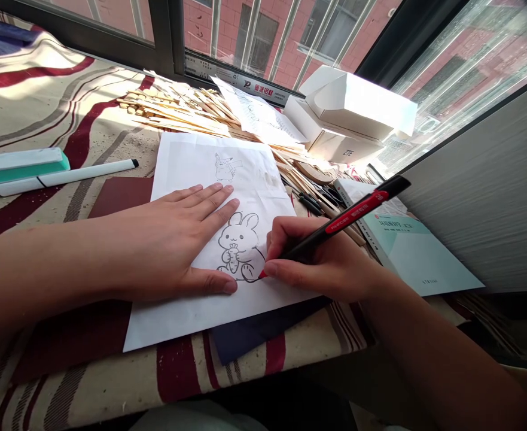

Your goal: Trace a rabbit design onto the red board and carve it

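Observation:
A white paper sheet [168,323] bears a line drawing of a rabbit holding a carrot [241,239] and, above it, a smaller character drawing [225,167]. My left hand [186,236] lies flat on the sheet with fingers spread, its thumb just left of the rabbit's feet. In my right hand [317,257] is a black pen with a red label [355,214], gripped near its red tip. That tip meets the paper at the rabbit's lower right, by the foot. The pen's upper end points up and right.
A white marker [66,178] and a teal-and-white case [21,164] lie at left. Wooden sticks [177,111] and a white box [348,129] stand behind, by the window. A light green book [425,251] is at right. The cloth-covered table's front edge runs below the sheet.

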`<state>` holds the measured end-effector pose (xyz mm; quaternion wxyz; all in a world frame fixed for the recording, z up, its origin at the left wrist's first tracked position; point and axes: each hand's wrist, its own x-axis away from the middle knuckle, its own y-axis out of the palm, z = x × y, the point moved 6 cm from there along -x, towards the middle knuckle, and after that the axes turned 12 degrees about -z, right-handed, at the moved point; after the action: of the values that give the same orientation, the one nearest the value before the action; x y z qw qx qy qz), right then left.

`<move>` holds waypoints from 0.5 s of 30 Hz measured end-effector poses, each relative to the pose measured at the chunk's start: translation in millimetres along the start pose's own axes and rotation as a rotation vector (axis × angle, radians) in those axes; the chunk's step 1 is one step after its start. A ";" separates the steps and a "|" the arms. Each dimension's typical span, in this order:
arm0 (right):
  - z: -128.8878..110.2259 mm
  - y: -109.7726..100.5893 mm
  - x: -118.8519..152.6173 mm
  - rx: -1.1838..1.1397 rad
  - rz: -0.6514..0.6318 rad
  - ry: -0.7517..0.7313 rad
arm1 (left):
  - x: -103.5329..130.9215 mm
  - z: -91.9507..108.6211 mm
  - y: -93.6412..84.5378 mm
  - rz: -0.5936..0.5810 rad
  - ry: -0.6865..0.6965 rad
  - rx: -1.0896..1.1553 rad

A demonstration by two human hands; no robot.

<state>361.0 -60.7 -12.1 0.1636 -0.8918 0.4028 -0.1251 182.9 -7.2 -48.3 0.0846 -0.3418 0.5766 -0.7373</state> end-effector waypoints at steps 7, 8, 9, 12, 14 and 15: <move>-2.8 -0.2 -1.8 0.039 -0.030 0.006 | -2.6 -9.1 10.8 0.183 0.078 -0.009; -3.5 -0.2 -1.9 0.045 -0.028 0.001 | -2.9 -10.4 13.0 0.196 0.086 -0.013; -3.9 -0.1 -1.8 0.050 -0.024 -0.002 | -3.0 -11.2 14.2 0.205 0.091 -0.016; -2.9 0.7 -1.4 0.038 -0.021 -0.015 | -1.5 -9.6 11.3 0.199 0.088 -0.011; -1.9 1.9 -1.7 0.022 -0.029 -0.035 | -0.5 -6.7 7.6 0.144 0.070 -0.003; -1.8 2.5 -2.0 0.020 -0.034 -0.049 | -0.2 -5.7 6.3 0.110 0.055 0.000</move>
<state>357.4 -61.1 -11.6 0.1800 -0.8998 0.3820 -0.1100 177.9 -4.6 -54.6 0.1091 -0.2893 0.5966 -0.7406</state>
